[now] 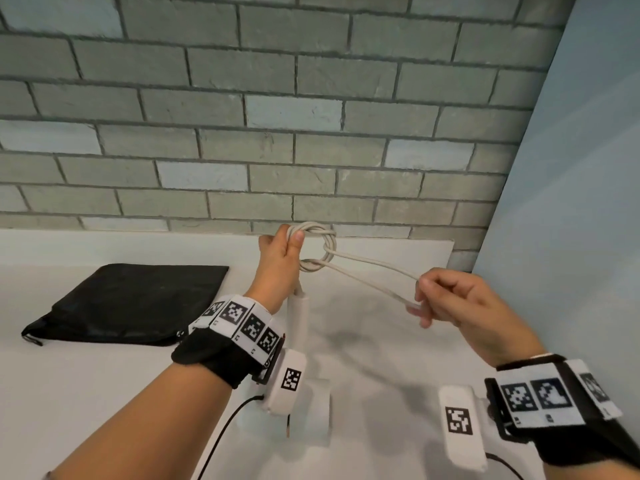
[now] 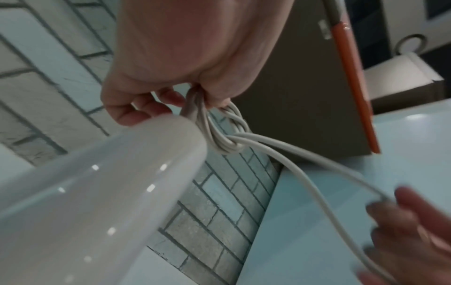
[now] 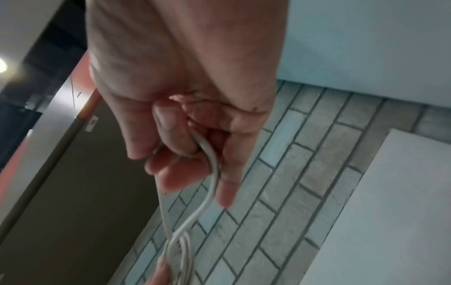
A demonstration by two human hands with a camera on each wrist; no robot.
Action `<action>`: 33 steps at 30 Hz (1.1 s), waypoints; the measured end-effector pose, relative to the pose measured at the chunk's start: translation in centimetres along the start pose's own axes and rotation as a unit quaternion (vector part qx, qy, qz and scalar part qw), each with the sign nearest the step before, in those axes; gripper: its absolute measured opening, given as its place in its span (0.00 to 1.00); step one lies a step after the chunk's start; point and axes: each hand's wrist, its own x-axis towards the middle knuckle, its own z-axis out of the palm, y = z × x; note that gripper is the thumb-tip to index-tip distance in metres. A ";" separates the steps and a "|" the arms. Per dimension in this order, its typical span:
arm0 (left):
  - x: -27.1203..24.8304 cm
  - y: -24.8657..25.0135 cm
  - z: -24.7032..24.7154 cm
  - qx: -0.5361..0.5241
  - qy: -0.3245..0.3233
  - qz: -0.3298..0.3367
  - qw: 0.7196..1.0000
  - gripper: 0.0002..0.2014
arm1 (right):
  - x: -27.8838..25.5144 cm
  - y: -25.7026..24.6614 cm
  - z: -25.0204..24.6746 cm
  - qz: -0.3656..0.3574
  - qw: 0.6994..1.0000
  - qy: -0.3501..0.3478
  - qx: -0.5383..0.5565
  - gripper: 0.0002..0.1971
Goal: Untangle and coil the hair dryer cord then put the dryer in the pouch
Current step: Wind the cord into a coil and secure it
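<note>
My left hand (image 1: 281,251) is raised above the table and grips a small coil of the white cord (image 1: 320,249), thumb pressed on the loops. The white hair dryer (image 1: 298,315) hangs below that hand, its handle (image 2: 97,192) large and blurred in the left wrist view. Two strands of cord (image 1: 374,271) run right to my right hand (image 1: 446,299), which pinches a loop of the cord (image 3: 209,158) between thumb and fingers. The black pouch (image 1: 135,303) lies flat on the table at the left, its mouth not clearly visible.
A white table (image 1: 381,341) runs up to a grey brick wall (image 1: 277,133). A pale blue panel (image 1: 571,202) stands at the right. Black wires trail from both wrist cameras near the front edge.
</note>
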 end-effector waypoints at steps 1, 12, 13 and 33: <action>0.1 -0.1 -0.1 0.001 0.004 -0.007 1.000 0.16 | -0.1 0.0 -0.4 0.012 1.000 0.016 -0.012 0.19; 0.5 -0.1 0.0 0.003 0.005 -0.012 1.000 0.16 | 0.1 1.4 -1.7 -0.018 0.994 0.111 -0.008 0.22; 0.5 0.0 -0.1 0.002 0.005 -0.013 1.000 0.16 | 0.1 1.4 -1.9 -0.019 0.993 0.115 0.003 0.22; -0.8 0.9 0.1 -0.186 -0.016 -0.047 0.981 0.09 | 1.8 3.6 4.5 0.000 0.989 -0.077 -0.123 0.17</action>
